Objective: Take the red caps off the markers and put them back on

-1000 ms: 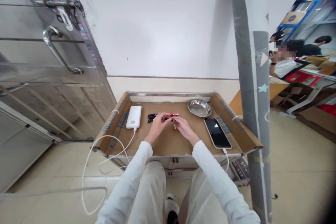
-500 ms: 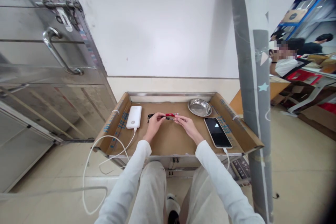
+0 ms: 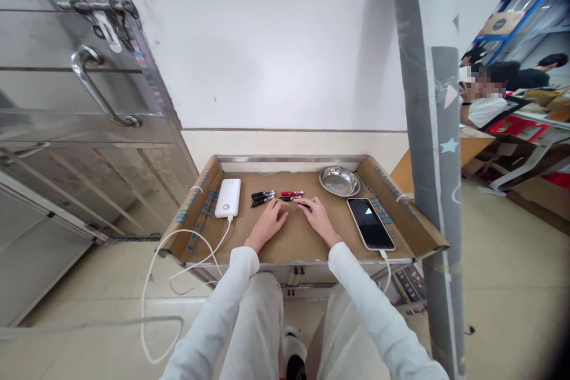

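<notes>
Several black markers (image 3: 262,198) lie side by side on the cardboard-lined cart top (image 3: 285,240). To their right rests a red marker (image 3: 292,193), with another black marker (image 3: 287,198) just in front of it. My left hand (image 3: 269,222) is low over the cardboard, thumb and fingers apart, its fingertips close to the black markers. Nearest the right end of the front black marker is my right hand (image 3: 315,217), fingers stretched out and holding nothing that I can see. Whether its fingertips touch that marker is unclear.
A white power bank (image 3: 227,198) with a cable lies at the left, and a plugged-in phone (image 3: 370,224) at the right. Behind the phone sits a round metal dish (image 3: 339,181). A wrapped pole (image 3: 434,130) rises beside the cart. People are seated in the far right background.
Both hands have let go of the black marker they were pinching and drawn slightly back toward me. It now lies in front of the red one, and the left-hand markers are uncovered.
</notes>
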### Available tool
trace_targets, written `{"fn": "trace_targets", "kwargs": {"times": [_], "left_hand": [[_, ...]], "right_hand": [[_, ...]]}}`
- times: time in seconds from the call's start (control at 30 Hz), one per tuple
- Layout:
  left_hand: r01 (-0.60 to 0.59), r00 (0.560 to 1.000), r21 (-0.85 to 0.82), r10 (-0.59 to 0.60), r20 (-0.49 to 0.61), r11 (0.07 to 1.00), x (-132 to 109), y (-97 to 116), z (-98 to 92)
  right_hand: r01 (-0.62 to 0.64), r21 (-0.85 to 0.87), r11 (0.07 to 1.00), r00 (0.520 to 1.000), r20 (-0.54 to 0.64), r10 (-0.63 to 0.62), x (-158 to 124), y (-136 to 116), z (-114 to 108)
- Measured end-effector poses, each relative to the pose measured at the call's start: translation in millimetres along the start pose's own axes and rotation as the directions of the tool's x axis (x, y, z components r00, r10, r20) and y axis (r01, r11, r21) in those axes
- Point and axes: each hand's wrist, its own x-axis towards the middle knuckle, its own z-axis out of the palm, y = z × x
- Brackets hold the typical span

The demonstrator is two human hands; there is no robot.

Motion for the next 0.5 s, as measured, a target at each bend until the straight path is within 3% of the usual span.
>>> {"fn": "trace_targets", "kwargs": {"times": [0.13,0.27,0.5], "left_hand": [[0.033,0.999,0.035,-0.033,0.001,0.999,6.5,7.1,18.1],[0.086,0.995,0.070,-0.083,-0.048,0.994,17.4,7.5,34.3],[0.140,0.986,-0.012,-0.140,-0.085,0.990,16.9,-3.0,30.2]], "right_hand": [[0.084,-0.053,0.995,0.993,0.090,-0.079,-3.3,5.1,-0.4],[0.134,-0.124,0.983,0.991,0.044,-0.130,-3.2,10.5,-1.2],[0.130,-0.227,0.965,0.991,-0.003,-0.134,-1.0,15.6,-0.8]]}}
